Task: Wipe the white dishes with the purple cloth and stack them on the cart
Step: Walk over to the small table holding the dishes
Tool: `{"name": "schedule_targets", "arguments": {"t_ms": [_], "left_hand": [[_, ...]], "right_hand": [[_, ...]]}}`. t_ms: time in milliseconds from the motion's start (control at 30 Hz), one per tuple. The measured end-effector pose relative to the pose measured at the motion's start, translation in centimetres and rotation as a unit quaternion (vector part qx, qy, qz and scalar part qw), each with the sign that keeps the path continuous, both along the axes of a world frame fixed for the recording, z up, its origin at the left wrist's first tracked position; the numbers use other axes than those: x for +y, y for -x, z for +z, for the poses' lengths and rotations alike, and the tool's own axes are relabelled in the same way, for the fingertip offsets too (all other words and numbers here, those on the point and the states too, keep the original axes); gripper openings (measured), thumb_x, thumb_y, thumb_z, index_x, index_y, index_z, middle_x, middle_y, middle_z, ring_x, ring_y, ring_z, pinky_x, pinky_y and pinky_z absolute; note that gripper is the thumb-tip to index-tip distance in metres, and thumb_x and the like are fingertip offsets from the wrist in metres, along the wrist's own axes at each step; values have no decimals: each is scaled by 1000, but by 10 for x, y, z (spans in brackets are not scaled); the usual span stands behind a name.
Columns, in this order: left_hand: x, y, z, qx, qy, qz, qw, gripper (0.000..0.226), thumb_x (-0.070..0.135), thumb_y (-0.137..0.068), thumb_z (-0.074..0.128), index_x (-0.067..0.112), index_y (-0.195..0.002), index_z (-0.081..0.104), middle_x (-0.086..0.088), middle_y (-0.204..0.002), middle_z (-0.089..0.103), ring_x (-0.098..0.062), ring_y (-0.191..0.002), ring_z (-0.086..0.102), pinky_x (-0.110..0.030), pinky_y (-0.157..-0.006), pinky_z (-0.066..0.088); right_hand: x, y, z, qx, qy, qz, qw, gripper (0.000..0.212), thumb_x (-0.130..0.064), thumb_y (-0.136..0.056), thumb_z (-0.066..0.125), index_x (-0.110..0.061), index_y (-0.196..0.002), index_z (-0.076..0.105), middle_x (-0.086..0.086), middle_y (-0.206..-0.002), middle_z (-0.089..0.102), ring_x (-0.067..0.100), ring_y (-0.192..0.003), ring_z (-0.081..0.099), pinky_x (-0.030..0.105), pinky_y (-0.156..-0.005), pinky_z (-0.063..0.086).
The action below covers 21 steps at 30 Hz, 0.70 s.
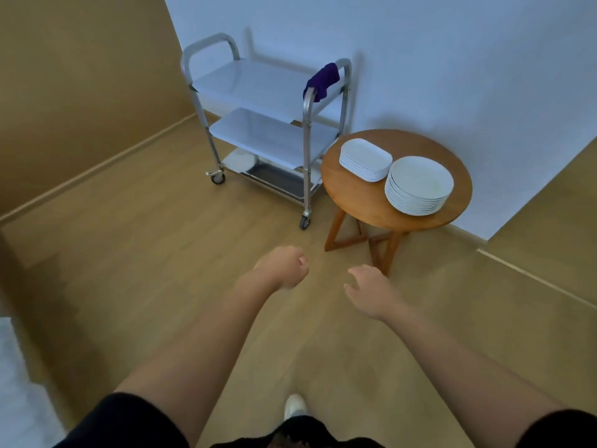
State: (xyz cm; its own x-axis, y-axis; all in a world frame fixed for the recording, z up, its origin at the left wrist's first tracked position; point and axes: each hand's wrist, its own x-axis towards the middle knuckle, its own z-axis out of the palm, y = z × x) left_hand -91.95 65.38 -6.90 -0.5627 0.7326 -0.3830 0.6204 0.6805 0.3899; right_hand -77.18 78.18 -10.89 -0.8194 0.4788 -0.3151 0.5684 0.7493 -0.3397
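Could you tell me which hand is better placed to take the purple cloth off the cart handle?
Probably the right hand: the purple cloth hangs on the cart's right-side handle, and this hand is open.

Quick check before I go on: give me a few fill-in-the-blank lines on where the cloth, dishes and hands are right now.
1. The purple cloth hangs over the cart's ____.
2. Both stacks of white dishes, the rectangular plates and the round plates, sit on the round wooden ____.
3. The left hand and the right hand hold ____.

Missing words: handle; table; nothing
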Motion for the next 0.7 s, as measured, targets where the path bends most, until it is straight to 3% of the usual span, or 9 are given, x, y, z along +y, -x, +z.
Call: {"name": "schedule_targets", "arguments": {"t_ms": [200, 467, 567, 700], "left_hand": [[48, 94, 4, 6, -12, -5, 1000, 27, 21, -92, 40, 13, -106, 62, -6, -111, 64, -26, -101, 58, -36, -85, 49], [137, 199, -5, -8, -9, -11, 1000, 27, 23, -93, 43, 12, -108, 62, -7, -111, 64, -27, -102, 59, -41, -90, 50], [184, 241, -5, -6, -12, -14, 1000, 25, 22, -94, 43, 11, -107, 62, -7, -109, 64, -26, -100, 59, -41, -89, 50], [248, 296, -5, -17, -21, 2, 1000, 17, 17, -93, 41, 9, -94, 57, -9, -97, 61, -26, -89, 57, -37, -81, 48]], "right_hand": [[44, 91, 6, 16, 19, -26, 999, 43, -27, -96, 44, -3, -132, 46, 15, -133, 49, 28, -126, 41, 36, -104, 33], [138, 199, -1, 37, 46, -52, 997, 41, -27, -96, 45, -5, -131, 46, 12, -133, 49, 25, -123, 43, 34, -101, 34], [185, 245, -8, 23, 40, -36, 998, 29, -28, -96, 41, -11, -118, 51, 10, -122, 52, 21, -112, 46, 31, -94, 36], [243, 306, -7, 15, 31, -7, 999, 39, -26, -97, 42, -6, -130, 46, 11, -134, 48, 24, -122, 44, 33, -104, 33]]}}
